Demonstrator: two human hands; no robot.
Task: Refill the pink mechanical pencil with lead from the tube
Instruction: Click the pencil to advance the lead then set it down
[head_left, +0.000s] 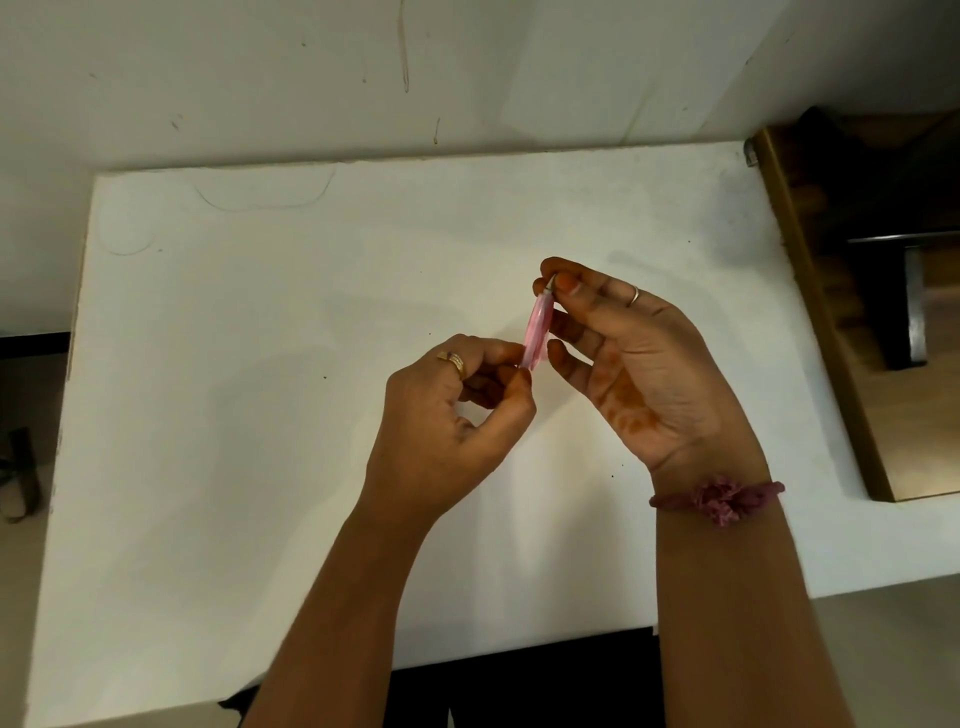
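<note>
The pink mechanical pencil (537, 332) is held in the air above the white table (260, 415), seen almost end-on with its metal tip pointing up and away. My right hand (634, 364) pinches the tip end between thumb and forefinger, palm turned toward me. My left hand (452, 421) grips the lower end of the pencil with thumb and fingertips. No lead tube shows in the head view; whether one is hidden inside my left hand I cannot tell.
The table's back edge meets a marked white wall (415, 78). A dark wooden cabinet edge (831, 322) borders the table on the right. The table's near edge runs just below my forearms.
</note>
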